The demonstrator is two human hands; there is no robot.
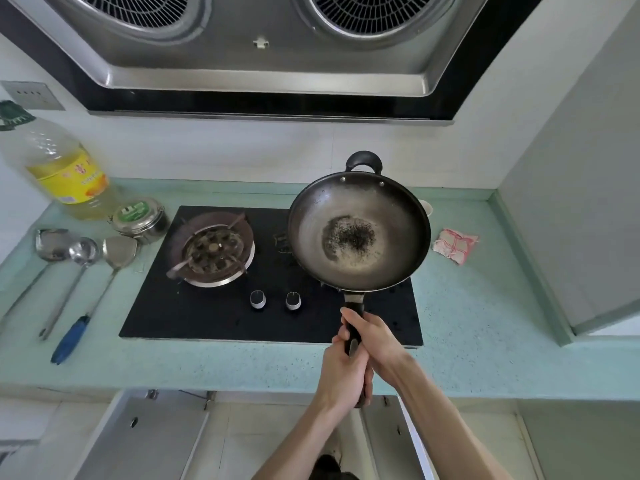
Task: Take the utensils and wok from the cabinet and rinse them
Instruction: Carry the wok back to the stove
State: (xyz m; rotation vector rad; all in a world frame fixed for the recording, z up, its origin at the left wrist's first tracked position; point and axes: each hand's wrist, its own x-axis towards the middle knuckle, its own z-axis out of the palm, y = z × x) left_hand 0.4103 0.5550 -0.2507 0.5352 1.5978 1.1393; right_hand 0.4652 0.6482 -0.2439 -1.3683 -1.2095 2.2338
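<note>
A person stands at a pale green speckled stone countertop, seen from above through a head-worn camera. Both hands hold the straight black handle of a round dark metal wok, which is held above the right half of a black glass gas hob. The left hand wraps the handle's lower end, fingers curled tightly round it. The right hand wraps the handle just above, nearer the bowl, also fully curled round it. The wok sits at about one o'clock from the hands; its grey inside shows a dark burnt patch at the middle, and a small black loop handle stands at its far rim.

At ten o'clock from the hands, the hob's left round metal burner is uncovered. Two small silver control knobs sit at the hob's front edge.

At nine o'clock, on the countertop, lie three steel utensils side by side: a large ladle, a smaller ladle and a flat spatula with a blue handle. Beyond them stand a round lidded steel tin and a large clear plastic bottle of yellow oil.

At three o'clock from the wok lies a folded pink and white cloth. A steel extractor hood hangs overhead. Below the countertop, a pale cabinet door stands open.
</note>
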